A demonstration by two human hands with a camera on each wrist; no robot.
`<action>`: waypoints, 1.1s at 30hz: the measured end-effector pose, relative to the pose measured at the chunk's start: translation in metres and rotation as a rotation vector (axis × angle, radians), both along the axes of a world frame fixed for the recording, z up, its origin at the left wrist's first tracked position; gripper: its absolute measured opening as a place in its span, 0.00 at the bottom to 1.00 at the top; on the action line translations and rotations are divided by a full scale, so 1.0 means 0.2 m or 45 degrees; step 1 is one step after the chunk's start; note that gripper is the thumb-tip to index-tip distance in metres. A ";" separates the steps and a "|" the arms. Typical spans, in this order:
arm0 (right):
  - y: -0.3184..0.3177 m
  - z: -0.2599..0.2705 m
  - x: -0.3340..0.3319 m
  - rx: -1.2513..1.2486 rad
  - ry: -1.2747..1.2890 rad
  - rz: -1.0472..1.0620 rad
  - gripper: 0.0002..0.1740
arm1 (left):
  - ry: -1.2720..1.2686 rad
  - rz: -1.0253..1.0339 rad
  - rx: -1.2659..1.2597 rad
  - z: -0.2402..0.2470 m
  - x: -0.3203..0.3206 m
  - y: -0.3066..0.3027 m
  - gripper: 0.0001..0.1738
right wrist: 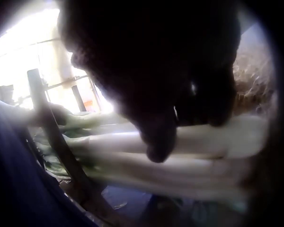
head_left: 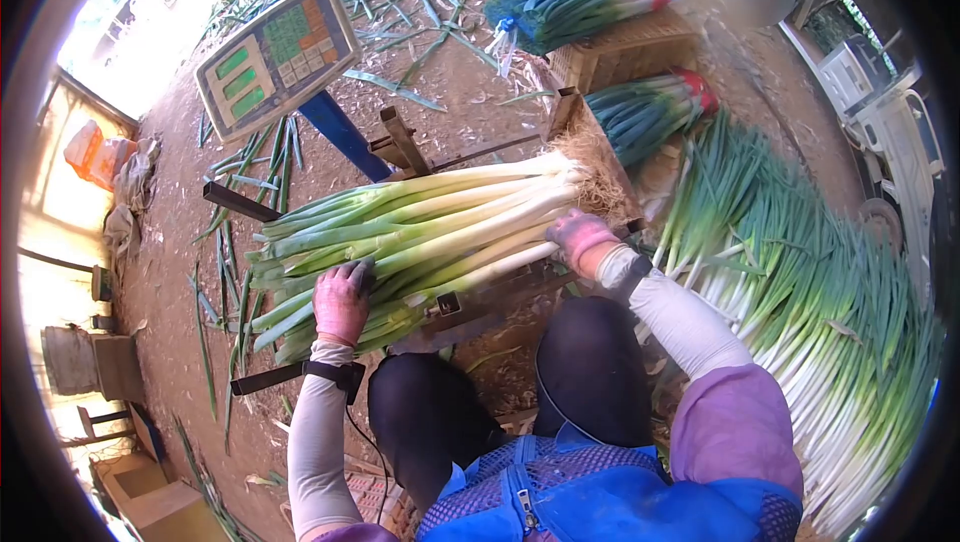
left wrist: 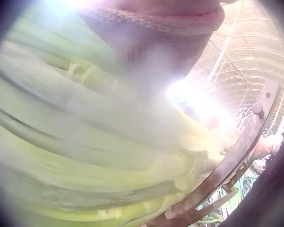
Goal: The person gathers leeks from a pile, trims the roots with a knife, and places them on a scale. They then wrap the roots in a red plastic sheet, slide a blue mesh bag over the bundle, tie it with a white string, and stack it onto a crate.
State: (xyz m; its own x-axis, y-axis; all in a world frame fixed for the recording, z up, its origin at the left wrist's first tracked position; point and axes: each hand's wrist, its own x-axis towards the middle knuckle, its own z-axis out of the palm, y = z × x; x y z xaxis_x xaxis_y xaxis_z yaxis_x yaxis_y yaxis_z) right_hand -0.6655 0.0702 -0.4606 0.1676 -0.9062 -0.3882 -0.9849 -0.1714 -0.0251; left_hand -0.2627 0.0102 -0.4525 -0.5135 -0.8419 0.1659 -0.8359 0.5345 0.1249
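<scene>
A pile of thick green onions lies across a metal frame, leaves to the left and roots against a board at the right. On the near leaf side rests the gloved left hand, its fingers over the stalks; in the left wrist view that hand is blurred above the leaves. Near the root end, the right hand touches the white stalks. The right wrist view shows this hand dark, fingers pointing down onto the white stalks, with a gap between fingers.
A scale display on a blue post stands behind the frame. Tied bundles lie on and beside a crate at the back right. A large heap of onions covers the right side. Loose leaves litter the ground.
</scene>
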 end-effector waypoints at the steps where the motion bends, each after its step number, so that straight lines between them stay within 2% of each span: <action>1: 0.00 0.02 0.01 0.026 -0.006 -0.024 0.14 | 0.019 0.004 -0.011 0.00 0.00 0.00 0.15; 4: -0.06 0.14 0.06 0.199 -0.124 -0.178 0.16 | -0.011 0.027 0.009 -0.01 0.00 -0.01 0.15; 5: -0.09 0.09 0.03 0.151 -0.283 -0.294 0.17 | -0.009 0.034 0.033 -0.01 0.00 -0.01 0.15; 9: -0.19 -0.14 0.11 0.144 0.137 0.003 0.14 | -0.007 0.040 0.092 0.00 -0.01 -0.03 0.15; 12: -0.21 -0.04 0.21 0.231 0.245 0.147 0.13 | 0.021 -0.010 0.019 0.00 0.00 -0.01 0.15; 16: -0.18 -0.04 0.15 -0.004 0.131 -0.089 0.10 | 0.077 -0.067 0.036 0.02 0.01 0.06 0.16; 20: -0.16 -0.10 0.09 -0.003 0.177 -0.230 0.11 | 0.107 -0.104 -0.045 0.00 0.00 0.14 0.15; 21: -0.14 -0.08 0.11 -0.037 0.170 -0.266 0.11 | 0.073 -0.152 -0.003 -0.05 0.04 0.14 0.25; 24: -0.10 0.05 0.06 0.029 -0.087 -0.234 0.14 | -0.007 -0.158 0.080 0.08 -0.01 0.24 0.41; 25: -0.04 0.08 0.06 -0.026 -0.107 -0.233 0.17 | -0.054 -0.168 0.198 0.06 0.01 0.24 0.52; 26: 0.01 0.03 0.03 -0.070 -0.065 -0.067 0.25 | -0.043 -0.162 0.161 0.03 0.02 0.24 0.52; 28: 0.09 -0.05 0.01 -0.265 0.008 0.170 0.18 | -0.024 -0.156 0.083 -0.04 0.02 0.22 0.50; 31: 0.02 -0.07 0.00 -0.337 0.045 -0.045 0.14 | 0.025 -0.118 0.045 -0.08 0.01 0.19 0.50; 33: -0.02 -0.10 0.00 -0.553 0.033 -0.085 0.11 | 0.002 -0.047 0.084 -0.07 -0.01 0.20 0.49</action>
State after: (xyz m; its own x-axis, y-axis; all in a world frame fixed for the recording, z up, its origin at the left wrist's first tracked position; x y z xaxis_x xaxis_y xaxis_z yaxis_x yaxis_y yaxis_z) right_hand -0.6663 0.0666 -0.4810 0.0981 -0.9948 0.0278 -0.9936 -0.0963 0.0599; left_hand -0.2647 0.0498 -0.4657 -0.5441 -0.8315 0.1116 -0.8155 0.5555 0.1624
